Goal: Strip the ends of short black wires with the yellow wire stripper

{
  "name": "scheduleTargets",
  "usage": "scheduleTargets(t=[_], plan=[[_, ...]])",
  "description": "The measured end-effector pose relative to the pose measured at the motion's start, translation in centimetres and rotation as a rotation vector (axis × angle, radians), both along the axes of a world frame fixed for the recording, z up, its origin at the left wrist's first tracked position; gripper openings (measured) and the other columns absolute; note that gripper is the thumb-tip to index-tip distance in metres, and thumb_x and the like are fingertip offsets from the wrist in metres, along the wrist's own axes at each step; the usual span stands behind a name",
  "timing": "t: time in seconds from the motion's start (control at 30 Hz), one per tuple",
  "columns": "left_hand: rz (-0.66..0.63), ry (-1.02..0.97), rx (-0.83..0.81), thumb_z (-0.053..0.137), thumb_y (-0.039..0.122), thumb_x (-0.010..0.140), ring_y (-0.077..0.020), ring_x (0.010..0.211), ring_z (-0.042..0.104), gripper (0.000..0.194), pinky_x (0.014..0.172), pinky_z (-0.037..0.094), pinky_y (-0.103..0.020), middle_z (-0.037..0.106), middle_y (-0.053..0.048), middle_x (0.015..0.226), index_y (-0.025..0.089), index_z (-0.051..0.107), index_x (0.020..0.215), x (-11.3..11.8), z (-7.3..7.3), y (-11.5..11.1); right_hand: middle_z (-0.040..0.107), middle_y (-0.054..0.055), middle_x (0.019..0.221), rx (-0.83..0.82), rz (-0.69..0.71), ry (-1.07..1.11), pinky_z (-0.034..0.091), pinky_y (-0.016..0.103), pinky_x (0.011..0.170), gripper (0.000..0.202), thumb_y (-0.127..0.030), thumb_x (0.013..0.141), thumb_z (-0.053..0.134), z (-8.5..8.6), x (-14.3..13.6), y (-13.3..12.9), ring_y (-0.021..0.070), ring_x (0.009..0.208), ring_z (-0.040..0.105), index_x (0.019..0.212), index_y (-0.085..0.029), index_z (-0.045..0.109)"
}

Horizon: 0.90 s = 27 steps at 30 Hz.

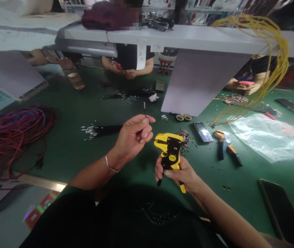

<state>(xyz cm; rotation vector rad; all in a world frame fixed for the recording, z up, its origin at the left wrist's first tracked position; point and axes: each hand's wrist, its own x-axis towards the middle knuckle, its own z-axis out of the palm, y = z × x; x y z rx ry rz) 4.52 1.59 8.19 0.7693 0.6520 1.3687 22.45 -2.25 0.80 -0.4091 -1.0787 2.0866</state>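
My left hand (136,132) pinches a thin black wire (144,109) that sticks up from the fingertips and has a silvery tip. A short stretch of dark wire also runs from the lower fingers to the jaws of a yellow and black wire stripper (171,151). Around the stripper's handles my right hand (178,172) is closed. Whether the jaws grip the wire, I cannot tell. Behind my left wrist lies a bundle of black wires (102,130) with bare silvery ends. A pile of small cut bits (183,137) lies just beyond the stripper.
A keypad phone (202,132), a second hand tool (226,146) and a clear plastic bag (268,137) lie to the right. A smartphone (281,206) is near the front right. Red and blue wire coils (14,137) fill the left. Co-workers' hands (130,73) work across the green table (66,155).
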Motion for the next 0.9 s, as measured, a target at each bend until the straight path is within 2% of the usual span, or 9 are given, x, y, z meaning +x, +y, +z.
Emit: scheduleTargets(t=[0.4,0.9], plan=[[-0.034,-0.013,-0.023,0.059,0.015,0.081,-0.0035,0.039,0.027,0.011,0.038,0.024,-0.016,0.035,0.005,0.044,0.013,0.069,0.075,0.06,0.01,-0.10,0.056,0.002,0.074,0.022,0.034,-0.018,0.051,0.037,0.061,0.025,-0.026,0.074,0.077,0.43,0.15,-0.21,0.0154,0.064,0.055,0.090,-0.014,0.062],[-0.068,-0.002,-0.034,0.059,0.015,0.080,-0.0034,0.039,0.025,0.011,0.038,0.022,-0.017,0.036,0.005,0.045,0.013,0.069,0.076,0.01,0.11,-0.15,0.056,0.001,0.074,0.006,0.005,-0.017,0.050,0.034,0.056,0.020,-0.022,0.076,0.075,0.03,0.19,-0.37,0.0134,0.060,0.054,0.089,-0.014,0.063]])
